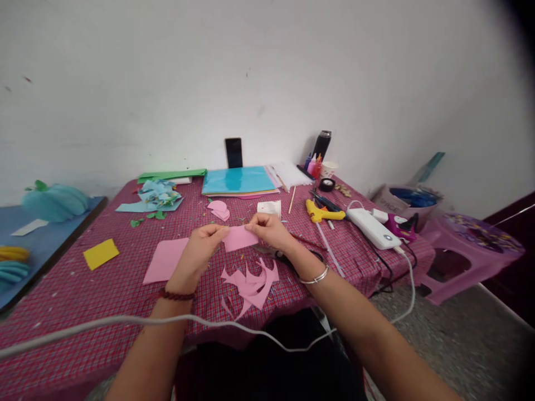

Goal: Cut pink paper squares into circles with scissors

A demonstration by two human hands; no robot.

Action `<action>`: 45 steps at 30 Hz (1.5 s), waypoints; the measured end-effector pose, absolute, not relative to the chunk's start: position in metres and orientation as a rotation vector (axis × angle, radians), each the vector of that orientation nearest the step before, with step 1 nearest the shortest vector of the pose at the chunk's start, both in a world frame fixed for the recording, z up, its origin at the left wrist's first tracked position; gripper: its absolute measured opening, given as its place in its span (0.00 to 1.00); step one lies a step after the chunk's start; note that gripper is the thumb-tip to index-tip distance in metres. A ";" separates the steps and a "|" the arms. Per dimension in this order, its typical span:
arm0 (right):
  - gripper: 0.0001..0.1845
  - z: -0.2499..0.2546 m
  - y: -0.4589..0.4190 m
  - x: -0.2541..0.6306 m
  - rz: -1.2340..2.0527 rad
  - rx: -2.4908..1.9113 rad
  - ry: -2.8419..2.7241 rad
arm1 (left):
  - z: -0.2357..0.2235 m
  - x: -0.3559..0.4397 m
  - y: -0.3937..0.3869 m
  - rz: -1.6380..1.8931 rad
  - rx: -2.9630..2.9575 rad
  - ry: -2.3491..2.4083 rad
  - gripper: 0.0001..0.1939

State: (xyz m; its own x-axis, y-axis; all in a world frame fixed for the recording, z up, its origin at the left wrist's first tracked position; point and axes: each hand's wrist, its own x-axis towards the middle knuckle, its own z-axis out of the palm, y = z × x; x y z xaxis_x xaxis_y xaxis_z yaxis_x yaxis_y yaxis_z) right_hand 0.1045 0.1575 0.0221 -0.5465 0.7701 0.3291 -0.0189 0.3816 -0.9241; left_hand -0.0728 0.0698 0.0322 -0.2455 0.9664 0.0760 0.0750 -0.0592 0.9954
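Here, both hands (203, 245) (271, 229) pinch smooth pink rectangular paper (240, 238).

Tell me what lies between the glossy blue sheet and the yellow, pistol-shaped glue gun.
A thin wooden stick lies there on the checked tablecloth, in the head view.

Checked woven cloth (125, 234) over the tabletop, matt pink paper scraps (253, 284), glossy blue sheet (238, 179), smooth yellow plastic glue gun (320, 213), smooth white plastic power bank (373, 228), shiny metal bangle (317, 275), pink plastic stool (463, 253), rough speckled grey floor (443, 334).
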 end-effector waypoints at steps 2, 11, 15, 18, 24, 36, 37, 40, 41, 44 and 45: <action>0.13 0.022 0.159 0.106 1.178 -0.668 -1.781 | 0.031 -0.076 0.070 1.439 1.017 1.354 0.18; 0.06 0.035 0.142 0.104 0.623 -0.419 -1.891 | 0.038 -0.073 0.072 1.097 0.658 1.089 0.31; 0.15 0.036 0.143 0.099 0.494 -0.416 -2.137 | 0.037 -0.078 0.074 1.489 0.606 1.160 0.11; 0.18 0.038 0.155 0.088 0.487 -0.718 -2.325 | 0.037 -0.094 0.076 1.802 0.553 1.203 0.13; 0.07 0.030 0.178 0.057 0.485 -0.964 -2.637 | 0.039 -0.118 0.071 2.080 0.490 1.188 0.15; 0.10 0.026 0.195 0.042 0.686 -1.016 -2.704 | 0.037 -0.118 0.076 2.064 0.421 1.174 0.07; 0.09 0.025 0.194 0.042 0.708 -0.995 -2.672 | 0.036 -0.119 0.076 2.042 0.425 1.198 0.06; 0.07 0.025 0.190 0.048 0.779 -0.915 -2.552 | 0.035 -0.119 0.075 1.955 0.465 1.270 0.05; 0.07 0.026 0.189 0.052 0.803 -0.890 -2.502 | 0.034 -0.118 0.074 1.922 0.487 1.289 0.05; 0.07 0.035 0.188 0.069 0.880 -0.833 -2.329 | 0.034 -0.114 0.074 1.789 0.564 1.319 0.05; 0.08 0.039 0.187 0.076 0.908 -0.815 -2.273 | 0.033 -0.111 0.074 1.726 0.590 1.322 0.04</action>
